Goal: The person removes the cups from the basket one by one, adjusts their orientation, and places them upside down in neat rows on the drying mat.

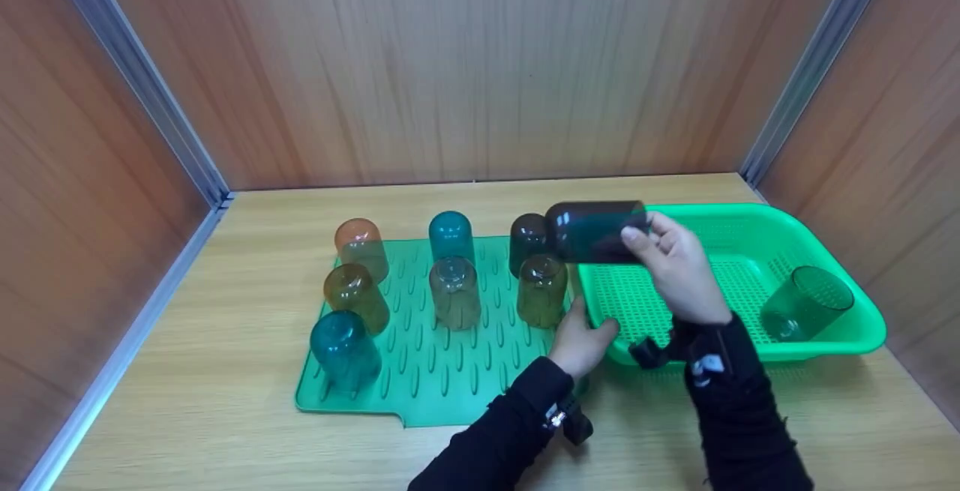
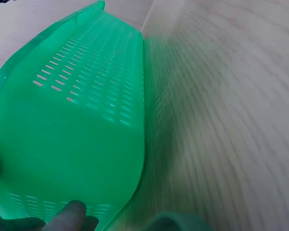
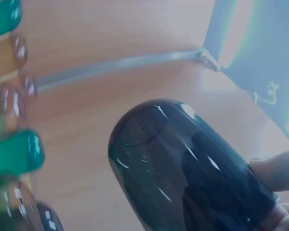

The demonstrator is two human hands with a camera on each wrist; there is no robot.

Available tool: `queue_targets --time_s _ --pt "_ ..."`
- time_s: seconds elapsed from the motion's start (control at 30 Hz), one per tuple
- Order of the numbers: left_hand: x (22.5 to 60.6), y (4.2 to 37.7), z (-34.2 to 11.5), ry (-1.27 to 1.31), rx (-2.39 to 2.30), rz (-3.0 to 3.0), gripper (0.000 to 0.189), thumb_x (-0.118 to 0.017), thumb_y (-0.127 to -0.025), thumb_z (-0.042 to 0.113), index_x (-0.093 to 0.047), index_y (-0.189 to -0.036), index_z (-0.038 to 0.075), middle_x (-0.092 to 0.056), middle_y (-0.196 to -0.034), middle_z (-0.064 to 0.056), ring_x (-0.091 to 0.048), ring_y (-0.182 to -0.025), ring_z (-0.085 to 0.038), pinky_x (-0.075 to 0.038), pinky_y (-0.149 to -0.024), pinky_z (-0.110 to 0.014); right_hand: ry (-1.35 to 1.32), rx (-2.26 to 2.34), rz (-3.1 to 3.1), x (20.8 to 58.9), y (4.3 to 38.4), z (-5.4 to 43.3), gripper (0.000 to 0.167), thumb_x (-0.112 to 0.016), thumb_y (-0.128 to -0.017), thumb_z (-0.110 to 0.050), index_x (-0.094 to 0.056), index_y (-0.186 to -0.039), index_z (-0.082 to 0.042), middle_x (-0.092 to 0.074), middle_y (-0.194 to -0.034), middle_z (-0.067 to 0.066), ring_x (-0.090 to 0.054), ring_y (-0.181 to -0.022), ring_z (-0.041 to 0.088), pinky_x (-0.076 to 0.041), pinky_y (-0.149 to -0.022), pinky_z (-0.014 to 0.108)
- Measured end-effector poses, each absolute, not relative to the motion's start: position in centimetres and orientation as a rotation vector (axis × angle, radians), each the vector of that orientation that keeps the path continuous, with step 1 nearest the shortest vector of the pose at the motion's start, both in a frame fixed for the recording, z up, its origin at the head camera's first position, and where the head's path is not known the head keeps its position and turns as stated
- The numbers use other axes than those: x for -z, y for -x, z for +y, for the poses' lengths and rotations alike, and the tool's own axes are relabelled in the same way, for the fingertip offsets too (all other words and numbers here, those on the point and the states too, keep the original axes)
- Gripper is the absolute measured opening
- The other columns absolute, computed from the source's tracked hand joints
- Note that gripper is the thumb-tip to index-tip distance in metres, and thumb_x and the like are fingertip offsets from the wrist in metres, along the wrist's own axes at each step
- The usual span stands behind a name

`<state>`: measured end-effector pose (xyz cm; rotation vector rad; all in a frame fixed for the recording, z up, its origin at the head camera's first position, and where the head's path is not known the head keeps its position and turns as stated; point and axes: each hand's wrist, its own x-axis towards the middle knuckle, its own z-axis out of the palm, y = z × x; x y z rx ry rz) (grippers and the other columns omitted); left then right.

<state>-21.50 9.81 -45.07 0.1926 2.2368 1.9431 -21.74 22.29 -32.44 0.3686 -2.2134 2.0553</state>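
Note:
My right hand [image 1: 679,270] pinches a dark, see-through cup [image 1: 592,232] near its mouth, thumb in front. The cup lies on its side in the air above the basket's left rim, its rounded base pointing left; the right wrist view shows the dark cup [image 3: 183,163] close up. Fingers and thumb spread, my left hand [image 1: 583,345] is low between the green drying mat [image 1: 442,393] and the green basket [image 1: 772,214]. In the left wrist view its fingertips [image 2: 73,211] are right at the basket's end wall [image 2: 72,144]. An olive cup [image 1: 541,300] stands just beyond that hand.
Several coloured cups stand upside down on the ridged mat, among them an orange one [image 1: 361,247], an amber one [image 1: 356,297], a blue one [image 1: 345,352] and a dark one [image 1: 527,240]. A green cup [image 1: 806,303] leans inside the basket. Wooden panels [image 1: 480,64] enclose the table.

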Motion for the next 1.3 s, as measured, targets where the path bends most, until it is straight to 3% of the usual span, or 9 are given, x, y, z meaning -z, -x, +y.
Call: queue_targets --time_s 0.2,0.43,0.57,0.8,1.03,1.2,1.3 --pt "44.9 21.5 10.0 -0.203 -1.945 2.215 0.045 -0.059 -0.095 0.019 -0.048 -0.137 0.007 -0.061 -0.127 -0.009 -0.057 -0.111 -0.017 -0.047 -0.098 -0.037 -0.408 -2.06 -2.24 33.3 20.1 21.2 0.026 -0.054 -0.101 -0.017 -0.055 -0.113 0.005 -0.077 -0.096 -0.002 -0.07 -0.1 0.012 -0.05 -0.095 0.024" --pt "45.1 21.3 10.0 -0.131 -1.877 2.268 0.061 -0.06 -0.096 0.03 -0.039 -0.146 0.002 -0.047 -0.147 -0.016 -0.046 -0.134 -0.027 -0.038 -0.111 -0.046 -0.411 -1.981 -2.326 33.9 20.0 21.0 0.03 -0.054 -0.101 -0.02 -0.054 -0.119 0.004 -0.076 -0.1 -0.001 -0.07 -0.1 0.01 -0.052 -0.092 0.022" --pt "45.3 21.2 10.0 -0.104 -1.934 2.246 0.067 -0.062 -0.095 0.034 -0.037 -0.147 -0.001 -0.043 -0.149 -0.019 -0.041 -0.139 -0.031 -0.036 -0.113 -0.049 -0.387 -2.003 -2.309 34.1 20.2 20.9 0.03 -0.055 -0.101 -0.02 -0.054 -0.118 0.004 -0.076 -0.1 -0.003 -0.07 -0.099 0.009 -0.053 -0.091 0.022" --pt "44.9 20.8 9.5 -0.074 -2.133 2.116 0.07 -0.069 -0.091 0.026 -0.036 -0.146 -0.002 -0.049 -0.144 -0.019 -0.049 -0.131 -0.029 -0.042 -0.108 -0.044 -0.325 -2.153 -2.095 34.3 20.2 20.5 0.024 -0.053 -0.1 -0.007 -0.054 -0.119 0.007 -0.076 -0.098 -0.002 -0.071 -0.099 0.012 -0.054 -0.091 0.026" --pt "43.0 19.6 7.1 -0.146 -2.077 2.112 0.071 -0.063 -0.093 0.02 -0.028 -0.15 -0.003 -0.04 -0.15 -0.026 -0.043 -0.137 -0.038 -0.043 -0.108 -0.046 -0.292 -2.176 -2.006 34.2 20.1 20.3 0.019 -0.053 -0.099 -0.004 -0.056 -0.115 0.006 -0.077 -0.093 -0.002 -0.072 -0.094 0.011 -0.055 -0.088 0.027" --pt "40.6 18.6 4.7 -0.258 -2.226 2.103 0.076 -0.066 -0.091 0.02 -0.025 -0.153 0.007 -0.04 -0.15 -0.019 -0.043 -0.137 -0.034 -0.038 -0.112 -0.049 -0.313 -2.191 -1.984 34.1 19.9 20.0 0.017 -0.054 -0.099 -0.004 -0.057 -0.113 0.005 -0.077 -0.092 -0.001 -0.072 -0.093 0.011 -0.055 -0.088 0.028" --pt "39.2 17.8 3.3 -0.3 -2.323 2.12 0.09 -0.072 -0.088 0.025 -0.014 -0.156 0.016 -0.029 -0.157 -0.013 -0.035 -0.143 -0.033 -0.031 -0.114 -0.056 -0.334 -2.196 -1.988 34.1 19.5 19.6 0.017 -0.054 -0.099 -0.003 -0.057 -0.113 0.005 -0.077 -0.092 0.0 -0.072 -0.094 0.012 -0.055 -0.088 0.029"
